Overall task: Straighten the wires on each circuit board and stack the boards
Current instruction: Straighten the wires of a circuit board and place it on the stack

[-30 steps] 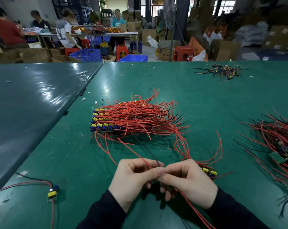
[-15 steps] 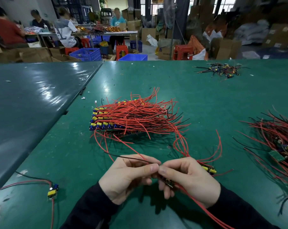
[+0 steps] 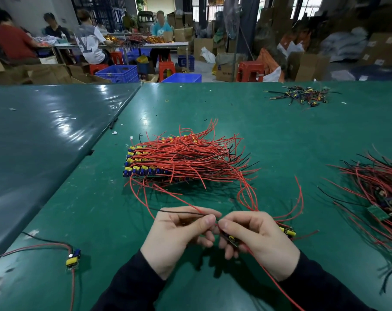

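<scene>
Small circuit board (image 3: 232,240) held low in right hand (image 3: 258,241), fingers curled round it, just above green table mat (image 3: 280,135). Its black wire (image 3: 179,212) runs left, pinched between thumb and forefinger of left hand (image 3: 179,239). Stack of finished boards (image 3: 145,167) lies beyond, red wires fanned right. Unsorted pile (image 3: 379,198) at right; single board (image 3: 73,259) at left.

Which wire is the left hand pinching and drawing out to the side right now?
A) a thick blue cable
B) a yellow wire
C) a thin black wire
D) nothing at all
C: the left hand pinches a thin black wire that runs out to the left, while the right hand holds the small circuit board it comes from.
</scene>
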The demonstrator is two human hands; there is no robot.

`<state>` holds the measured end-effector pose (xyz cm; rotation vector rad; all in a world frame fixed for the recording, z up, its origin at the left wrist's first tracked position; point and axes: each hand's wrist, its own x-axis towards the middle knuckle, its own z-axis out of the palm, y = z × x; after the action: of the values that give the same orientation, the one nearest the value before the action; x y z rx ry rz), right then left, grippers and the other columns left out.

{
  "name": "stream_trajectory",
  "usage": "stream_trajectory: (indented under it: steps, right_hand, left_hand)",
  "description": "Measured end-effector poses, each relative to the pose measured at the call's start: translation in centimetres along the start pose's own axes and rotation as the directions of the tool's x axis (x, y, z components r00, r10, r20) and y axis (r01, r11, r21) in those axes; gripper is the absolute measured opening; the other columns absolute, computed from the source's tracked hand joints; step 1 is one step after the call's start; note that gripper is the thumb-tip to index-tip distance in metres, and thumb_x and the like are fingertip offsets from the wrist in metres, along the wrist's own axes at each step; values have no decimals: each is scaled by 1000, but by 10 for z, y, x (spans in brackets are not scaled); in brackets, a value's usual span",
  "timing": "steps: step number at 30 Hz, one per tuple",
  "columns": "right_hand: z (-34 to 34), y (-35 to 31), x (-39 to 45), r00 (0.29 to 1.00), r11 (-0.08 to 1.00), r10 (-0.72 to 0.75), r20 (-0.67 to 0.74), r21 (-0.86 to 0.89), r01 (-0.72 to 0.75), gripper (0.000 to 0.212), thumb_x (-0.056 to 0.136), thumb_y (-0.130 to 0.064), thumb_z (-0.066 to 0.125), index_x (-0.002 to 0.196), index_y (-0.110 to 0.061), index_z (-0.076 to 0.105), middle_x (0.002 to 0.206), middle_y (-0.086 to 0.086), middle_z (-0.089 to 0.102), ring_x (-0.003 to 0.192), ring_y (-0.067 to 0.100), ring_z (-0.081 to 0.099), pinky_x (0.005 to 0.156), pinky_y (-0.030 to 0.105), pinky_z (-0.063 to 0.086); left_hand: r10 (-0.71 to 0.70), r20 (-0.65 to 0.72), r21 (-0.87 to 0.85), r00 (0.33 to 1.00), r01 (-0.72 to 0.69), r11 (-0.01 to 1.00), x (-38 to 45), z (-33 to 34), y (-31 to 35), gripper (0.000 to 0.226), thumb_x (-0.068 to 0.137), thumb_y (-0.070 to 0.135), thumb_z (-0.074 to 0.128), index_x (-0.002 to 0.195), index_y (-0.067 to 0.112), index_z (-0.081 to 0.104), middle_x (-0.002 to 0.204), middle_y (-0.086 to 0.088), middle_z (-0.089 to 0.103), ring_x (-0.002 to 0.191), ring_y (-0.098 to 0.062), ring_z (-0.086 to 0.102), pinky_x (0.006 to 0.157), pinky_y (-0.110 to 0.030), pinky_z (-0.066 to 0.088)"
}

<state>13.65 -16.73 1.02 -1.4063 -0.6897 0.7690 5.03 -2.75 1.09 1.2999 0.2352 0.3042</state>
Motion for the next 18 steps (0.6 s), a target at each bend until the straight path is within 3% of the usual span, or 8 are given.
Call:
stream_trajectory:
  steps: [4, 10, 13, 15, 17, 18]
  right_hand:
    - [-2, -1, -1, 998, 1000, -9, 63, -7, 10, 15, 77, -22, 61, 74, -11, 71, 60, 8, 65, 45, 15, 60, 45, 18, 42]
    - [-6, -2, -2, 979, 997, 68, 190, -52, -59, 23, 82, -21, 58, 87, -1, 67, 64, 4, 67, 48, 13, 63, 46, 16, 43]
    - [-3, 0, -3, 988, 991, 61, 144, -125, -43, 14, 89, -12, 60, 81, -8, 69, 62, 4, 65, 47, 15, 61, 46, 20, 43]
    - [0, 6, -4, 996, 960, 20, 82, -279, 3, 22, 92, -9, 59, 73, -15, 70, 59, 2, 63, 47, 15, 62, 47, 22, 44]
    - [1, 6, -4, 998, 926, 1, 62, -378, 23, 23, 92, -10, 59, 70, -7, 67, 57, 2, 62, 46, 14, 62, 47, 24, 45]
    - [0, 6, -4, 998, 933, 10, 59, -360, 12, 24, 92, -10, 59, 71, -1, 66, 57, 1, 62, 45, 14, 61, 46, 23, 45]
  left_hand:
    - [49, -50, 29, 998, -47, 998, 1, 2, -1, 14, 63, 13, 69, 70, 2, 75, 56, -11, 62, 42, -12, 52, 40, -18, 43]
    - [209, -37, 267, 977, -192, 944, -1, 1, -4, 9, 68, 18, 81, 69, 10, 77, 66, -4, 70, 46, -6, 51, 40, -18, 37]
    - [287, -64, 339, 956, -250, 907, -2, 2, -9, 1, 68, 12, 76, 68, 11, 77, 62, -3, 71, 45, -4, 54, 45, -14, 40]
    - [367, -82, 480, 927, -286, 830, -2, 5, -15, 13, 71, 0, 78, 65, 12, 76, 62, 1, 71, 44, -4, 55, 47, -14, 43]
    - [385, -106, 551, 917, -268, 790, -2, 8, -18, 20, 72, -6, 75, 64, 13, 75, 65, 4, 72, 48, -3, 59, 48, -15, 45]
    - [345, -121, 524, 931, -236, 818, -2, 7, -19, 19, 74, -5, 73, 64, 11, 75, 65, 2, 72, 48, -5, 59, 45, -16, 44]
